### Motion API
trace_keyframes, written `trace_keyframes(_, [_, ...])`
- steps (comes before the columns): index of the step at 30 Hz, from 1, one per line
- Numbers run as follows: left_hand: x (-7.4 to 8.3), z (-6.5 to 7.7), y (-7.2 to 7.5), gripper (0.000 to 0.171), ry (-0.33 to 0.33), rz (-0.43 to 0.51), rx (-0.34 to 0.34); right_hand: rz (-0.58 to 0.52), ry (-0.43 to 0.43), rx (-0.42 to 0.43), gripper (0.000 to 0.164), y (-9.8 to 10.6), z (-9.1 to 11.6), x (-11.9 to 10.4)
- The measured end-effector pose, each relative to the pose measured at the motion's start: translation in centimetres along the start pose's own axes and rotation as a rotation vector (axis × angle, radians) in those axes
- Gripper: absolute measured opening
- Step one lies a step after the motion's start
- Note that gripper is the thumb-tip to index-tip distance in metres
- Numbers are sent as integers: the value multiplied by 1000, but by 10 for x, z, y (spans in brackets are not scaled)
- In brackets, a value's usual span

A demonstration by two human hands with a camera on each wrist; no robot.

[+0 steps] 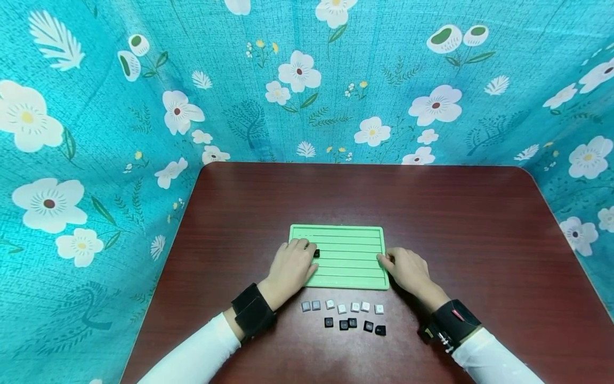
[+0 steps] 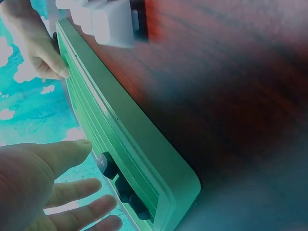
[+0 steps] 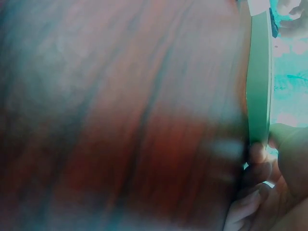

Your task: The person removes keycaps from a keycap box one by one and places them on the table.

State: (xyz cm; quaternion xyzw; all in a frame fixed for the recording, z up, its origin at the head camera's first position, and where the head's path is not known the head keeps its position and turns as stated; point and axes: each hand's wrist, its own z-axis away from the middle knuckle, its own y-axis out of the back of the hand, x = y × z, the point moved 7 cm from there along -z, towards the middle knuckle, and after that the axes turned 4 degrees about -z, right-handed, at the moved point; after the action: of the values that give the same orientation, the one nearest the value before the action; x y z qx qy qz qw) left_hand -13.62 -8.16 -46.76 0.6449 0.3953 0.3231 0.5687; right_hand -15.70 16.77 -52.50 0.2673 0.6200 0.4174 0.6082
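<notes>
A green grooved board lies flat on the table. My left hand is over its left part, fingers loosely extended. In the left wrist view, the thumb and fingers are apart beside black keycaps sitting in a row on the board. From the head view, one black keycap shows beside the left fingertips; the hand covers the others. At the board's right edge, my right hand holds on, thumb on top. The right wrist view shows the other fingers curled below the edge.
Nearer than the board, several white and grey keycaps lie in a loose row on the dark wooden table. Several black keycaps form another row closer in. A blue flowered cloth hangs behind and around the table.
</notes>
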Motion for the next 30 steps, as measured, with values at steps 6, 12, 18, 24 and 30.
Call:
trace_keyframes(6, [-1, -7, -1, 36, -5, -5, 15, 2, 5, 4, 42, 0, 0, -1])
trace_keyframes(12, [-3, -13, -4, 35, 6, -16, 7, 4, 6, 5, 42, 1, 0, -2])
trace_keyframes(18, [-2, -18, -8, 25, 7, -21, -28, 2, 1, 5, 42, 1, 1, -2])
trace_keyframes(24, [2, -21, -8, 16, -12, -50, -44, 6, -10, 3, 41, 1, 1, -2])
trace_keyframes(30, [4, -21, -10, 10, -22, -84, -51, 14, -7, 10, 41, 2, 1, -3])
